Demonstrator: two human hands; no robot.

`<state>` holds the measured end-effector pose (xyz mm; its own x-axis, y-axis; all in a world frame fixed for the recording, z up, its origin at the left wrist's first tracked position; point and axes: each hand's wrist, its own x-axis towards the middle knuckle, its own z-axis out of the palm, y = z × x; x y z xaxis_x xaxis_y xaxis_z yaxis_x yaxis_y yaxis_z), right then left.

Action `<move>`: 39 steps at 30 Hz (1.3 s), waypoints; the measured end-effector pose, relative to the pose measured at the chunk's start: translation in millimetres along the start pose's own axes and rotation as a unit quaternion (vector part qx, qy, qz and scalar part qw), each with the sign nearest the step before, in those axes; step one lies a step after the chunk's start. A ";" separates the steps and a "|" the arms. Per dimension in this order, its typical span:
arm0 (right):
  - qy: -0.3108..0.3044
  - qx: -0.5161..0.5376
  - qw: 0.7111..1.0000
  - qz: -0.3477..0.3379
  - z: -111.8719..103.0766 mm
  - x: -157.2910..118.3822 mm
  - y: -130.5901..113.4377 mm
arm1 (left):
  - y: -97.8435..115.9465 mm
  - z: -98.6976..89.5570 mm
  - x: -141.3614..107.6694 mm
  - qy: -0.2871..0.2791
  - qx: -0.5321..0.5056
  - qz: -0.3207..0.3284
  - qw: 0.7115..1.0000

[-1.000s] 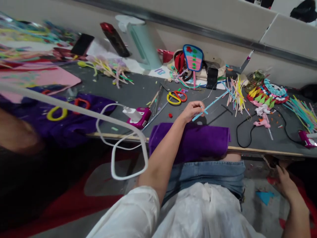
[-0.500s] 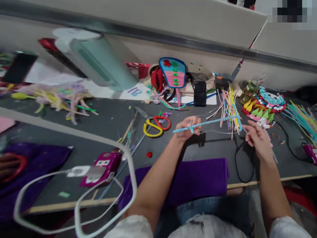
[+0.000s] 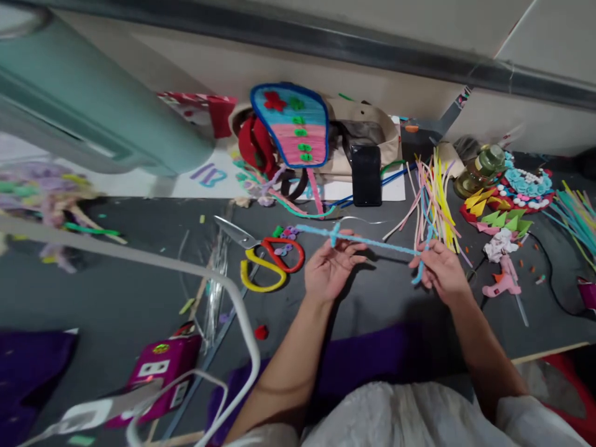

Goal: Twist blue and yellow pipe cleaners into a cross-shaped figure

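A light-blue pipe cleaner (image 3: pixel 388 244) stretches between my two hands over the dark table. Short crosswise pieces are twisted on near both ends. My left hand (image 3: pixel 331 266) holds it near the left crosspiece with loosely curled fingers. At the other end, my right hand (image 3: pixel 440 268) pinches it beside the right crosspiece, between thumb and fingers. A thin clear strand (image 3: pixel 363 220) curves just behind the left hand. Scissors (image 3: pixel 263 271) with one yellow and one red handle lie left of my left hand, beside small purple and green pieces (image 3: pixel 286 234).
Loose pipe cleaners (image 3: pixel 433 192) lie behind my right hand. A pink glue gun (image 3: pixel 503 284) and green jar (image 3: pixel 484 167) stand to the right. A phone (image 3: pixel 367 177) leans on a bag at the back. A white cable (image 3: pixel 249 323) loops across the left foreground near a magenta box (image 3: pixel 162 369).
My right hand has come in and taken hold of the pipe cleaner's right end. The pipe cleaner now slopes down to the right. The view has shifted closer to the table.
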<state>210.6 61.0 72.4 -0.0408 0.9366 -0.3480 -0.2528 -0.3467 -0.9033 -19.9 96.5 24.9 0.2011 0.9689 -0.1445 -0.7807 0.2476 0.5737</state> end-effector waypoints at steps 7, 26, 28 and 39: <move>-0.018 0.038 0.999 -0.008 52.6 0.5 38.2 | -6.8 17.5 -1.5 -0.015 0.040 0.025 0.999; 0.041 -0.099 0.994 -0.011 17.3 -21.0 73.4 | 0.7 -2.7 -0.4 -0.055 0.251 -0.128 0.958; 0.040 -0.097 0.994 -0.013 21.5 -19.6 75.9 | -0.2 -8.7 3.2 -0.022 0.303 -0.096 0.948; 0.062 -0.055 0.997 0.003 33.9 3.7 71.5 | -6.8 -36.2 19.5 0.064 0.412 0.041 0.908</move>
<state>159.7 41.4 15.0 0.0791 0.9235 -0.3754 -0.1448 -0.3619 -0.9209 -32.1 113.7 -11.0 0.0507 0.9895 -0.1353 -0.0713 0.1387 0.9878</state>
